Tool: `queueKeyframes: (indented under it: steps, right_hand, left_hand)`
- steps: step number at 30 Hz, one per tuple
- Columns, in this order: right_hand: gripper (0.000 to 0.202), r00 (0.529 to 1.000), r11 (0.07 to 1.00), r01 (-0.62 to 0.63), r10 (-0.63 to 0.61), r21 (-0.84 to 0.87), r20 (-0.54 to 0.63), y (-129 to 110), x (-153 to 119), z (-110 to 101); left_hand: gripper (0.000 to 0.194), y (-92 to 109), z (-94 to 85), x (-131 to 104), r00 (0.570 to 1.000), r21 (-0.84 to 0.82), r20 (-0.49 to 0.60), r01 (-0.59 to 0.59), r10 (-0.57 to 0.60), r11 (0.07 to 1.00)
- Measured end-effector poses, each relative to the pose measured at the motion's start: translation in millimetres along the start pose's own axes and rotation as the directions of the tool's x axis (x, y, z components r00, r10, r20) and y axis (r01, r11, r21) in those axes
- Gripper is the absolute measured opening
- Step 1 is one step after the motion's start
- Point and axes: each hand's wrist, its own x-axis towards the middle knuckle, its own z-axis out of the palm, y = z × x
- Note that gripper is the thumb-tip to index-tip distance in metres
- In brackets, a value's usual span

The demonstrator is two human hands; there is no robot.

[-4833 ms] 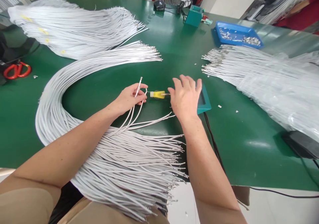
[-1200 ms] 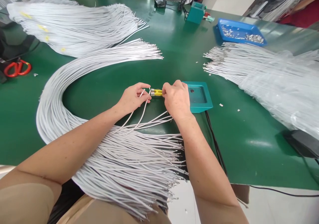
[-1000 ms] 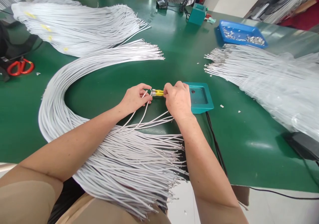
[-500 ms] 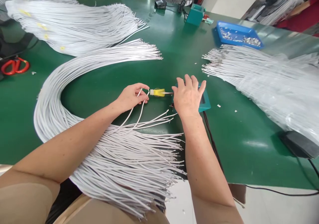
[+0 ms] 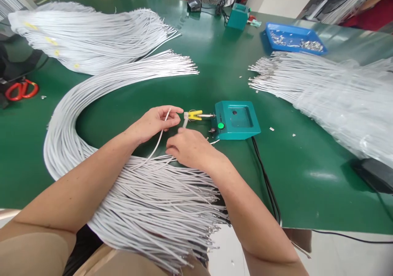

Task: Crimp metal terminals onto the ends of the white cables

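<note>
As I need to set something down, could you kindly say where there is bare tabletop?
Between the black cables and the black object at right; inside the curved wire bundle. Crowded: around the left hand, right hand and yellow clip.

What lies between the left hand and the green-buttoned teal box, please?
The head view shows a blurred white strand, a forked yellow piece and a metal rod between them.

2 own hands, 2 teal units, 1 yel. clip.
</note>
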Motion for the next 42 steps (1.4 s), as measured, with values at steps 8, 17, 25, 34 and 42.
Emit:
queueKeyframes:
  steps: [8, 17, 25, 34, 42]
  right_hand:
    - [0.023, 0.922, 0.703, -0.201, 0.371, 0.682, -0.111, 29, 8, -11]
    - [0.015, 0.857, 0.35, 0.013, 0.479, 0.937, -0.191, 33, 17, -1]
    - [0.026, 0.869, 0.206, -0.039, 0.491, 0.978, -0.068, 32, 18, -1]
    - [0.023, 0.896, 0.038, 0.131, 0.424, 0.991, -0.135, 38, 21, 8]
    - [0.012, 0.913, -0.039, 0.101, 0.401, 0.994, -0.077, 32, 18, 0]
  left_hand:
    - [0.055, 10, -8.6, -7, 0.97, 0.027, 0.224, 0.094, -0.098, 0.995]
    - [0.069, 13, -3.9, -10, 0.979, 0.027, 0.186, 0.078, -0.082, 0.997]
    - [0.066, 13, -3.5, -11, 0.997, 0.019, 0.057, 0.048, -0.049, 0.999]
    - [0.053, 15, -1.8, -13, 1.0, -0.002, 0.013, 0.027, -0.027, 1.0]
    - [0.061, 21, 8.5, -20, 0.997, 0.012, -0.018, -0.073, 0.073, 0.997]
